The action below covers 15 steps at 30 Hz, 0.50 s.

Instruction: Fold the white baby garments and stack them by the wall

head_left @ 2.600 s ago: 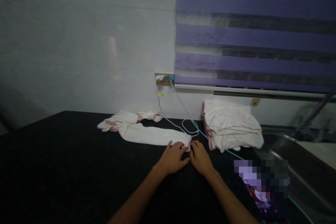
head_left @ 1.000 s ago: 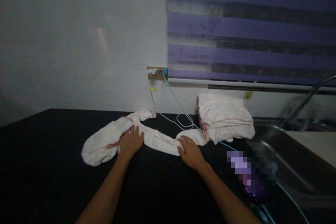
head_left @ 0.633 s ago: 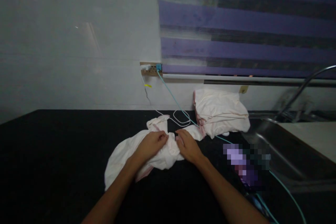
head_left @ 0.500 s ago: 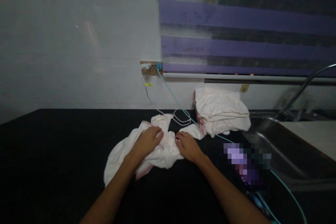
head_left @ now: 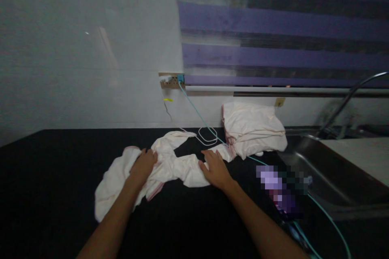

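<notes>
A pale pink garment (head_left: 170, 166) with darker pink trim lies crumpled on the black counter (head_left: 54, 178). My left hand (head_left: 142, 166) rests on its left part, fingers curled into the cloth. My right hand (head_left: 214, 168) lies flat on its right part, fingers spread, pressing it down. A stack of folded pale pink cloth (head_left: 252, 129) sits against the wall just right of my right hand.
A wall socket (head_left: 170, 82) feeds a white cable (head_left: 208, 135) and a teal cable (head_left: 200, 117) running across the counter. A steel sink (head_left: 322, 174) and tap (head_left: 349, 97) are at the right. A purple striped blind (head_left: 282, 28) hangs behind.
My hands were together at the garment's middle half a second ago; the left has now slid out to the left and the cloth is stretched wider across the counter.
</notes>
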Motion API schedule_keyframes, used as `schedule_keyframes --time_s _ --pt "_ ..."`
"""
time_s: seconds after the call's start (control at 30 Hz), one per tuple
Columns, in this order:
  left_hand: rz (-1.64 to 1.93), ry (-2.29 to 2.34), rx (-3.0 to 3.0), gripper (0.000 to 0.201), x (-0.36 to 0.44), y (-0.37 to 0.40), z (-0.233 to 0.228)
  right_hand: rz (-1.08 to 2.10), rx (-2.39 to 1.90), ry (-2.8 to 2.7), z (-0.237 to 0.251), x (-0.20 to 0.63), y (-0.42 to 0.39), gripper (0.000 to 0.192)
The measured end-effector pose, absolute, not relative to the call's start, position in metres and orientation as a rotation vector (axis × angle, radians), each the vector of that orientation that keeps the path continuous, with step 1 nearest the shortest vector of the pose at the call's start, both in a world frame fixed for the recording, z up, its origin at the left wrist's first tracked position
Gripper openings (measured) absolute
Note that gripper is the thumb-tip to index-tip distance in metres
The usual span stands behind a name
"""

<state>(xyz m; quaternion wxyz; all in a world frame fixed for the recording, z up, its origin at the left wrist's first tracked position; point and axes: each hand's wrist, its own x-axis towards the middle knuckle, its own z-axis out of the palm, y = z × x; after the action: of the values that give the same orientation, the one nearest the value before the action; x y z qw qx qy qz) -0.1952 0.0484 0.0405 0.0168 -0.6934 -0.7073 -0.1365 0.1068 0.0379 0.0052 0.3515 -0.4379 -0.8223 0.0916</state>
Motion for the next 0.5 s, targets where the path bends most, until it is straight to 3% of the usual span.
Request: schedule_keyframes --time_s 0.1,0.23,0.5 --pt "-0.204 -2.161 -2.264 0.026 -0.144 0.041 0.046 0.254 -0.899 -2.161 0.013 0.100 0.027 0.058" --pt "-0.216 -2.127 -2.351 0.036 -0.102 0.030 0.049 0.385 -0.685 -2.334 0.015 0.091 0.018 0.071" --pt "-0.368 -2.242 -2.458 0.053 -0.118 0.040 0.053 0.339 -0.810 -2.353 0.012 0.094 0.025 0.023"
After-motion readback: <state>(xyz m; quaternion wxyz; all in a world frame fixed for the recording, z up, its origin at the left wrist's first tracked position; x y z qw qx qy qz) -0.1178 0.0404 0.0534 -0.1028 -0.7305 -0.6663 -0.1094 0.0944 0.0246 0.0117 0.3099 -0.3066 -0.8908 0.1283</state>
